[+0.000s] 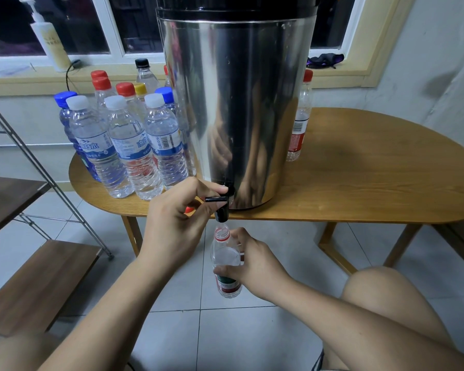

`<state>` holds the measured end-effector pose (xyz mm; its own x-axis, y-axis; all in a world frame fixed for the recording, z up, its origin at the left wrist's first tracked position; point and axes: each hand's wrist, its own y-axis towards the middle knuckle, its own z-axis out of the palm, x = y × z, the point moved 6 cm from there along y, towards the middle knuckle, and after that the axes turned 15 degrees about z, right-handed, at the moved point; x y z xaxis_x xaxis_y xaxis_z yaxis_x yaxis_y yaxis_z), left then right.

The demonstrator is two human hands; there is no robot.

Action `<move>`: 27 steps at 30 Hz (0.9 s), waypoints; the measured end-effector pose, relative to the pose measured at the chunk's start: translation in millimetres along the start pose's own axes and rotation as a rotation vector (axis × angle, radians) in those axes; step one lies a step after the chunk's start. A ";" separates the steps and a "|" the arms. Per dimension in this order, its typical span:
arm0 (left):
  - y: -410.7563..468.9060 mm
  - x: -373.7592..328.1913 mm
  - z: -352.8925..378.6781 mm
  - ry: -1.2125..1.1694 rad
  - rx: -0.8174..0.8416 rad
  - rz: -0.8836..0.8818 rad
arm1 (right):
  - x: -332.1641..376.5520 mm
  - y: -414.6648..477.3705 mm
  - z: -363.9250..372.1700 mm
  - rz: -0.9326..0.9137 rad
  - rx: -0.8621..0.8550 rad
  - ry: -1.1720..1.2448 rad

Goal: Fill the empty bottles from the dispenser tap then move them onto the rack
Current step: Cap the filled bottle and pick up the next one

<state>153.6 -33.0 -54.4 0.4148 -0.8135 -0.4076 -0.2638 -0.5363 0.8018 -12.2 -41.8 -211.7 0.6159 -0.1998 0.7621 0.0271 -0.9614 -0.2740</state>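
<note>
One tall steel dispenser (239,103), its top cut off by the frame, stands on an oval wooden table (373,170). At the left a wood-shelved rack (38,277) runs out of view. About a dozen capped bottles (123,145) crowd beside the dispenser, the rear ones partly hidden. The left hand (177,223) pinches the black tap lever (216,199). The right hand (255,266) grips an uncapped bottle (227,263) upright, its mouth just below the spout and its middle covered by fingers. Whether water is flowing is hard to make out. A red cap (189,209) peeks from behind the left hand.
</note>
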 end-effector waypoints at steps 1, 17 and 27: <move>-0.1 0.3 -0.3 0.002 0.002 -0.001 | 0.0 0.1 0.1 0.001 0.002 0.001; 0.0 -0.1 -0.7 0.022 0.002 0.000 | 1.5 -1.8 -1.8 -0.003 -0.007 -0.002; -0.1 -0.2 -0.7 0.017 0.004 -0.001 | 2.7 -3.2 -3.1 0.003 -0.014 -0.004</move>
<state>154.2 -32.6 -54.0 0.4296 -0.8090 -0.4012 -0.2671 -0.5383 0.7993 -13.0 -39.8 -207.0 0.6190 -0.2020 0.7589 0.0145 -0.9632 -0.2682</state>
